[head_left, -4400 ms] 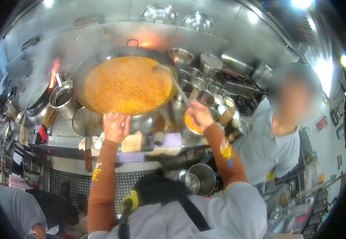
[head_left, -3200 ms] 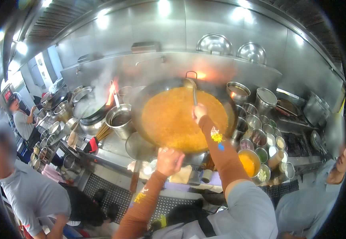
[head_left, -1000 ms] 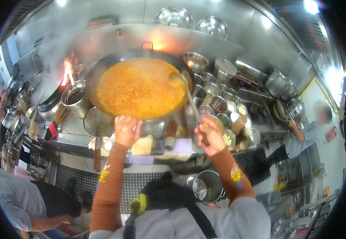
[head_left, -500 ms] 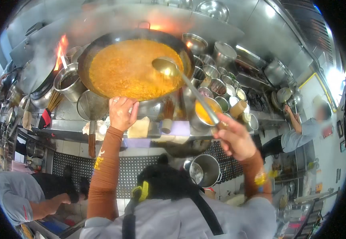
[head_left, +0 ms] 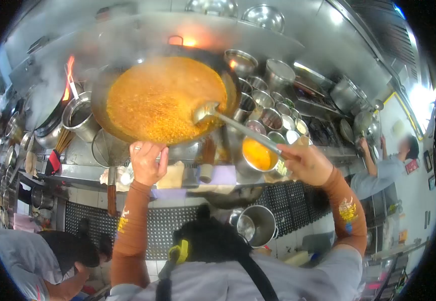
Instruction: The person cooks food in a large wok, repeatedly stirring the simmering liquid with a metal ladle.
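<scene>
Clasping a ladle, the right hand hides its handle end; near the table's front edge, the left hand meets the wok, grip unclear.

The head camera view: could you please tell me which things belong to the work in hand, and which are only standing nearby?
In use:
- ladle, held by the right hand
- wok, left hand at its near rim
- orange food in it

Nearby, apparently unused now:
- wooden-handled strainer
- lidded pot
- metal bucket below the counter
</scene>
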{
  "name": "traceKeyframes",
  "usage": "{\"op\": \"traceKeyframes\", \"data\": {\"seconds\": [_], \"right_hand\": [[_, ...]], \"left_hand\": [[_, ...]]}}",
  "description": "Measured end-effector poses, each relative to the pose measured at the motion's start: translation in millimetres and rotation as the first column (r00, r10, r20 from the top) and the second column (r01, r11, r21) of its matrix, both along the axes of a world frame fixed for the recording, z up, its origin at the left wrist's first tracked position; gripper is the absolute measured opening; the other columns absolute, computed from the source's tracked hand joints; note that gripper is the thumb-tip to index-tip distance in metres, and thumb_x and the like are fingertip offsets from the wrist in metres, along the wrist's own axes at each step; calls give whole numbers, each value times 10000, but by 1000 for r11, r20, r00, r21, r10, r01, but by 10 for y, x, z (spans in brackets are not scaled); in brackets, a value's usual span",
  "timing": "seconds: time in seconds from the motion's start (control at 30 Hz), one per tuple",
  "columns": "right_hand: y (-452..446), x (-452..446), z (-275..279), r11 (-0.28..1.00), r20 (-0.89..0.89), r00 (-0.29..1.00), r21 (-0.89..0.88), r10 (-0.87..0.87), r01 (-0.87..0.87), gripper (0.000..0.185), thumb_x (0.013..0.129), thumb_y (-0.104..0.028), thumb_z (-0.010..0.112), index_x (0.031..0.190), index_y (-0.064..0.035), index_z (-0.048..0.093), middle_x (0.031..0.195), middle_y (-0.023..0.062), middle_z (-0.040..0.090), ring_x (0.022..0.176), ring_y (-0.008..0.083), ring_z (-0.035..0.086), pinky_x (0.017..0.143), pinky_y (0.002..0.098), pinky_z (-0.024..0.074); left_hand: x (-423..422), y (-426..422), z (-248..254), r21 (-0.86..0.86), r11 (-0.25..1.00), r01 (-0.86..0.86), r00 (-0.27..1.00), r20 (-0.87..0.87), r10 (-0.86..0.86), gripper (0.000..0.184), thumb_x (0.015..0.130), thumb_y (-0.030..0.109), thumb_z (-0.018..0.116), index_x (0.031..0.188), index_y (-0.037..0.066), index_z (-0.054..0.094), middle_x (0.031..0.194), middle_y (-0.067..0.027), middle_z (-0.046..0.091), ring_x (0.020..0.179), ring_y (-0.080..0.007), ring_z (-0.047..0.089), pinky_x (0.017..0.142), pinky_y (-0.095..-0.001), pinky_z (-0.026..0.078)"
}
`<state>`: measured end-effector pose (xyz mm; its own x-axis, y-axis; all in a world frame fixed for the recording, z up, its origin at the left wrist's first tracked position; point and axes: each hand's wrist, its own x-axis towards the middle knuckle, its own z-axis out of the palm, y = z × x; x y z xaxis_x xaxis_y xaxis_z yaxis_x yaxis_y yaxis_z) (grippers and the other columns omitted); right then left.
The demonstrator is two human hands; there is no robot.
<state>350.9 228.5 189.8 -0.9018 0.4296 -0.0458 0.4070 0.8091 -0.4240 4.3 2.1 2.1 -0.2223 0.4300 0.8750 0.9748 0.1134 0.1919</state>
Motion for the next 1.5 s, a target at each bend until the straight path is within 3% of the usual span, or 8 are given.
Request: {"op": "traceKeyframes", "data": {"seconds": [0.07,0.2,0.57,0.67,1.0,1.1,1.3,1.5], "right_hand": [[141,-205,-38,986,64,996,151,57,-66,437,924,-128,620,1354,-57,653,980,224,733,898,386,715,799,463,554],[492,-592,-350,947,2,993,303,115,-111,364,929,-178,620,1269,-87,717,936,206,740,852,440,701,810,517,564],[1078,-1834,-882,932,43,995,349,92,-101,366,946,-210,583,1285,-127,693,952,216,737,882,433,708,809,556,563],[1302,-2189,-1156,957,68,998,291,-14,-7,337,957,-233,577,1253,-126,697,895,242,728,840,446,714,799,549,576],[1303,-3345,-1697,996,-265,964,87,22,1,391,972,-247,592,1315,-78,673,821,233,724,730,406,724,697,496,589],[985,-3441,-1476,946,-176,973,-309,-153,93,381,990,-249,581,1307,-62,679,743,184,715,613,326,711,596,434,572],[763,-3513,-1792,970,-153,978,-218,-141,106,418,998,-248,566,1378,-98,656,673,144,674,537,253,671,514,393,531],[371,-3023,-1545,958,-82,996,-285,-47,22,469,1010,-241,568,1464,-125,594,656,117,648,484,230,610,466,378,485]], "left_hand": [[-12,12,-17,3,1000,2,1000,4,-2,122,783,93,765,895,112,720,826,-47,656,801,-272,616,830,-422,429],[-10,9,-4,-17,1000,2,1000,18,-1,132,776,87,766,890,123,711,830,-41,663,793,-273,617,822,-423,431],[-18,51,33,-26,999,-41,998,37,42,134,750,110,785,852,132,702,830,-46,667,775,-274,604,794,-418,423],[6,67,51,-36,997,-72,996,47,74,123,747,109,781,835,133,699,815,-41,656,768,-269,596,803,-419,421],[-13,90,20,-11,997,-77,996,39,78,107,746,112,765,815,135,687,781,-43,622,754,-271,583,786,-423,422],[-17,80,7,4,997,-73,997,24,73,98,751,114,761,808,136,684,764,-42,606,750,-274,576,779,-426,423],[-4,20,-23,-16,998,-65,998,23,65,69,801,131,753,795,129,684,775,-56,598,776,-292,578,789,-440,429],[35,-19,-48,-23,998,-59,998,33,60,57,825,132,747,818,122,691,793,-71,610,811,-316,591,824,-459,440]]}}
